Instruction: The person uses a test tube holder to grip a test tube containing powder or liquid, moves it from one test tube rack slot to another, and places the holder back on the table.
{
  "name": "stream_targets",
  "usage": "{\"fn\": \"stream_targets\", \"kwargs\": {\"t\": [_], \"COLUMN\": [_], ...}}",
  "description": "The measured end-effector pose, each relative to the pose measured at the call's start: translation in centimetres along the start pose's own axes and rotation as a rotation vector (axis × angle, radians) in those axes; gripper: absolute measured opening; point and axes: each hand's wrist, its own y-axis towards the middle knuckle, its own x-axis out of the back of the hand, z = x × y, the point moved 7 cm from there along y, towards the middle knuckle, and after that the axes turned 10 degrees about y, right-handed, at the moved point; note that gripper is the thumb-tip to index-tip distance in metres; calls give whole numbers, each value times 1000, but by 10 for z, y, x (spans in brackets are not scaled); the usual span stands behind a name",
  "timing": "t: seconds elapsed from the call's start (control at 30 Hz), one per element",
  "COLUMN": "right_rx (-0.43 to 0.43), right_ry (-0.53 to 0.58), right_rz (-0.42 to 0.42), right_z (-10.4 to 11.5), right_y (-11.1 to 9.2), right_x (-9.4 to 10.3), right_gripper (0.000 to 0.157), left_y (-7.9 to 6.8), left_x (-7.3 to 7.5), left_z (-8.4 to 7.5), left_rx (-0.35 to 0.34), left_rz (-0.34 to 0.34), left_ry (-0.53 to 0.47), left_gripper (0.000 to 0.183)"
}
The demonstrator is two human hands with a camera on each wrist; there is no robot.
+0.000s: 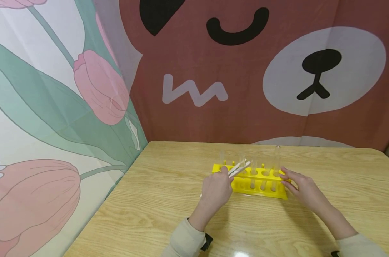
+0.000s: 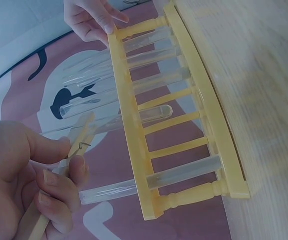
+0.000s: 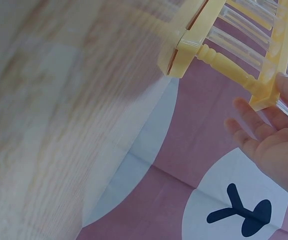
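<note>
My left hand grips a wooden test tube clamp between thumb and curled fingers. The clamp's jaws are around a clear test tube, which passes through a hole in the upper plate of a yellow test tube rack. In the left wrist view, this tube's rounded end hangs between the upper plate and the base. At the rack's right end, my right hand pinches the upper plate, thumb on one side and fingers on the other. Three tubes stand towards that end, and another tube stands near the left end.
The rack stands on a light wood-grain table. Behind the table hangs a cloth with a brown bear print, and a tulip-patterned cloth hangs on the left. Short yellow pegs rise along the rack's back.
</note>
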Motion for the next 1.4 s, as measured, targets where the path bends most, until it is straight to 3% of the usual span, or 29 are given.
{"fn": "stream_targets", "kwargs": {"t": [0.7,1.07,1.4], "right_rx": [-23,-10,-15], "right_ry": [5,-1,-3], "right_rz": [8,5,4], "right_z": [-3,-3,-2], "right_y": [-1,0,-1], "right_x": [0,0,1], "right_gripper": [32,42,37], "left_y": [0,0,0], "left_x": [-2,-3,-4], "left_z": [-1,-1,-1], "left_rx": [1,5,2], "left_rz": [9,38,34], "left_ry": [4,3,19], "left_gripper": [25,32,36]}}
